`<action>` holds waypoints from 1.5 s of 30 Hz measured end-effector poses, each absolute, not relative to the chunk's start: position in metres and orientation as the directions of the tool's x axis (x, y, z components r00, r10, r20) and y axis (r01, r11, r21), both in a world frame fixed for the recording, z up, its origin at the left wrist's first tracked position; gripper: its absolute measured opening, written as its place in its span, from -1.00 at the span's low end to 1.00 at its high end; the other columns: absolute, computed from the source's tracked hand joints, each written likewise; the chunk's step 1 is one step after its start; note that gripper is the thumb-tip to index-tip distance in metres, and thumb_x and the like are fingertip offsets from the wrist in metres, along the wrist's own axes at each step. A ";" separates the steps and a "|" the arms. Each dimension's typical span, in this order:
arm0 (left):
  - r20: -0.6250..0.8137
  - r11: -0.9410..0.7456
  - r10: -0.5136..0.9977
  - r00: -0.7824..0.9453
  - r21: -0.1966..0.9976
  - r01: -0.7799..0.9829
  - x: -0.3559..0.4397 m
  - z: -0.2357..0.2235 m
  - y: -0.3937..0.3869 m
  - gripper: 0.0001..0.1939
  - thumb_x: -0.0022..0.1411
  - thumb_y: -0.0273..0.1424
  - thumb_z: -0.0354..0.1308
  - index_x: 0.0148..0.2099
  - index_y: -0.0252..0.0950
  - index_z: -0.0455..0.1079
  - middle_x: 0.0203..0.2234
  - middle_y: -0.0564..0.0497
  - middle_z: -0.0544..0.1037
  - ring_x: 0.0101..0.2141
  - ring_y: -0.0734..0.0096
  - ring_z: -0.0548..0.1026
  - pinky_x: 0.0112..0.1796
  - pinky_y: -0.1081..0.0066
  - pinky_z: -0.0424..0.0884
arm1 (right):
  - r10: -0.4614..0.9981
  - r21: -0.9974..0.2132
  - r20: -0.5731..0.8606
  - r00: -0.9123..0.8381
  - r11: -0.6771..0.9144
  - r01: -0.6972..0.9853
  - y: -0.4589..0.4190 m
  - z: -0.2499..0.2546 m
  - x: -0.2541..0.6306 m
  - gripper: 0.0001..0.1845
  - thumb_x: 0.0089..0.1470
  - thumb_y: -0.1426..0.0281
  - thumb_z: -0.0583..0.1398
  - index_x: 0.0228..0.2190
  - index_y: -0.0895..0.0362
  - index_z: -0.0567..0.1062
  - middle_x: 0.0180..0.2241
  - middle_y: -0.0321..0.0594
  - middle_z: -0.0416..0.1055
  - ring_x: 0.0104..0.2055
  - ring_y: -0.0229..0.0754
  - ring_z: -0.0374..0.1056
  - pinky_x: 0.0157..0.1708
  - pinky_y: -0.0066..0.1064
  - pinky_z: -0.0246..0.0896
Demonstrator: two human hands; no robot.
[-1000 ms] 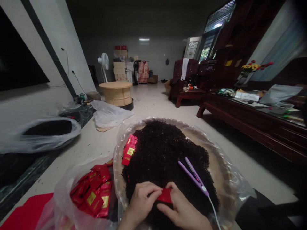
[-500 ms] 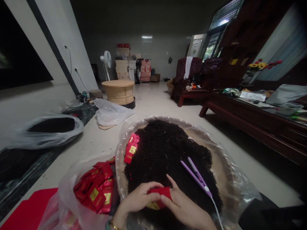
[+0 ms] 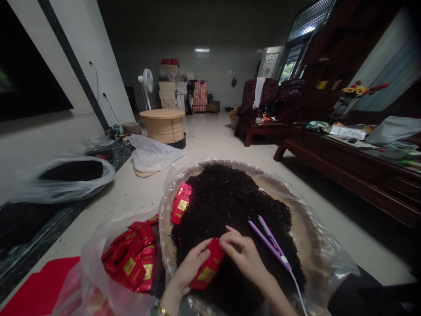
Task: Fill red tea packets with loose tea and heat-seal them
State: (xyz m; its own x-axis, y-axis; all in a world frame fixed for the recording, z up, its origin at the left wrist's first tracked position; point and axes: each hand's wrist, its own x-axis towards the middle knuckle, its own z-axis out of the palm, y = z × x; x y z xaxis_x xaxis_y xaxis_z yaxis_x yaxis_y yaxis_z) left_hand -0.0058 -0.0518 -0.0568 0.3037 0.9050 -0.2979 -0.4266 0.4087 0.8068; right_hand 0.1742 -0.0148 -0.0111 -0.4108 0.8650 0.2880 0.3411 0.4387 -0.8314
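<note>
My left hand (image 3: 188, 271) is closed around the side of a red foil packet (image 3: 209, 268) with a gold label, held tilted. At the packet's upper end, the fingers of my right hand (image 3: 245, 253) pinch its edge. Both hands are over a heap of dark, dried, tea-like leaves (image 3: 230, 202) on a round, plastic-lined tray (image 3: 309, 228). A purple flat iron (image 3: 270, 242) with a white cord lies on the leaves, right of my right hand, its jaws apart. Several flat red packets (image 3: 181, 204) rest at the heap's left edge.
Left of the tray, a clear plastic bag (image 3: 90, 245) holds many red packets (image 3: 133, 259). Beyond it is another bag of dark leaves (image 3: 74, 171). A red sheet (image 3: 39, 285) lies at lower left. A dark wooden table (image 3: 345, 175) stands right; a round wooden table (image 3: 162, 125) stands ahead.
The packet has turned from lying crosswise to a steeper, more upright tilt. My right hand has shifted up to its top edge, and my left hand has moved down its side.
</note>
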 end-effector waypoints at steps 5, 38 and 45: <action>-0.373 0.350 0.924 0.086 0.732 -0.584 -0.033 -0.057 -0.045 -0.40 -0.04 -0.14 0.36 0.05 -0.20 0.40 -0.11 -0.08 0.59 -0.16 0.21 0.56 -0.18 0.32 0.47 | 0.913 -0.667 0.276 -0.300 0.406 0.625 -0.002 -0.040 0.171 -0.53 0.15 0.18 0.10 0.05 0.12 0.38 0.13 0.03 0.30 0.24 0.13 0.07 0.17 0.05 0.01; 0.075 -0.079 0.942 -0.326 0.997 -0.001 -0.071 -0.067 -0.023 -0.57 -0.06 -0.35 0.24 -0.12 -0.22 0.20 -0.19 -0.01 0.40 -0.25 0.35 0.50 -0.20 0.35 0.44 | 0.732 -0.122 0.038 -0.680 0.679 0.724 0.006 -0.057 0.143 -0.75 0.05 0.36 0.21 -0.17 0.07 0.48 -0.14 -0.05 0.40 -0.07 0.05 0.26 -0.14 -0.19 0.18; 0.203 -0.127 0.968 -0.146 0.902 0.412 -0.057 -0.044 -0.031 -0.79 0.00 -0.23 0.23 -0.40 -0.23 0.33 -0.31 -0.02 0.45 -0.19 0.18 0.46 -0.25 0.32 0.44 | 0.915 -0.784 0.282 -0.287 0.392 0.481 0.018 -0.054 0.166 -0.79 -0.01 0.36 0.22 -0.27 0.06 0.54 -0.27 -0.16 0.46 -0.20 -0.08 0.36 -0.15 -0.28 0.27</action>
State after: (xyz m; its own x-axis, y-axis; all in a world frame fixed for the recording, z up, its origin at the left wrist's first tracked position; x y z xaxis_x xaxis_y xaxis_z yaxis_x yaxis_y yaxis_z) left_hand -0.0573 -0.0312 -0.0436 -0.1457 0.9684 0.2025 0.4120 -0.1267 0.9023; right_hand 0.1656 0.0177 -0.0535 -0.2874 0.9154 0.2818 0.4806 0.3923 -0.7843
